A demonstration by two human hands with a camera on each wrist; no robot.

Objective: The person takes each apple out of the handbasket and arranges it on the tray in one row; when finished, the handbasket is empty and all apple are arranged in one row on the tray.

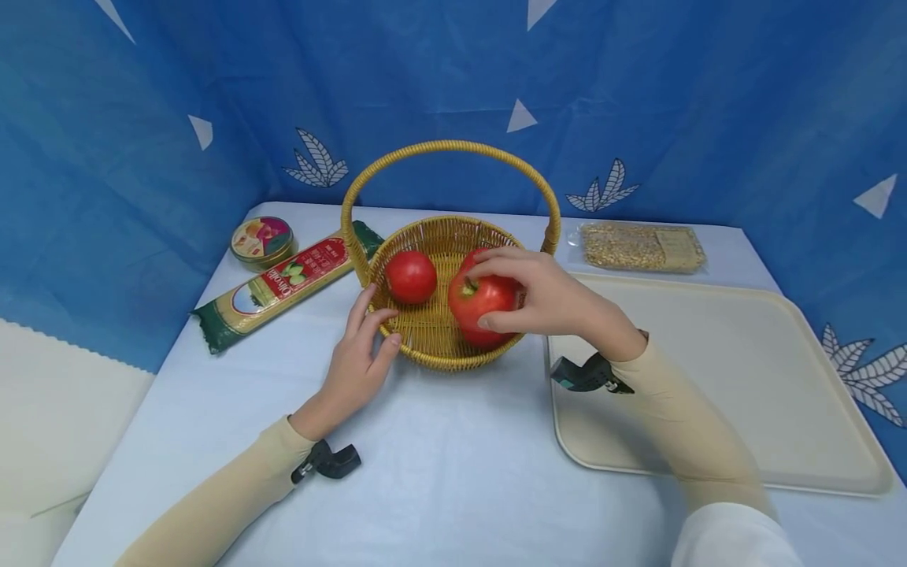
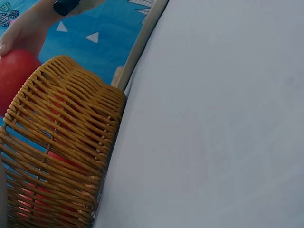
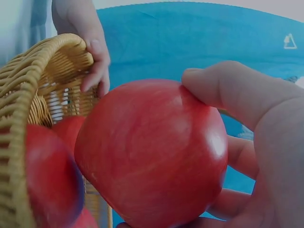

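In the head view my right hand point(image 1: 549, 295) holds a large red apple point(image 1: 478, 305) over the right side of a wicker basket point(image 1: 453, 362). The thumb and fingers wrap its side, seen close up in the right wrist view, where the apple point(image 3: 152, 152) fills the middle. My left hand point(image 1: 357, 370) is at the basket's near left rim, its fingers bent over the edge. Inside the basket another red apple point(image 1: 411, 277) lies on the left. More red fruit shows below and behind the held apple, partly hidden by it and my right hand.
The basket's tall arched handle point(image 1: 453, 146) stands upright. Left of it lie a pasta packet point(image 1: 283, 283) and a round tin point(image 1: 262, 240). To the right are a beige tray point(image 1: 708, 378) and a clear bag of grains point(image 1: 641, 246). A blue curtain point(image 1: 439, 71) hangs behind.
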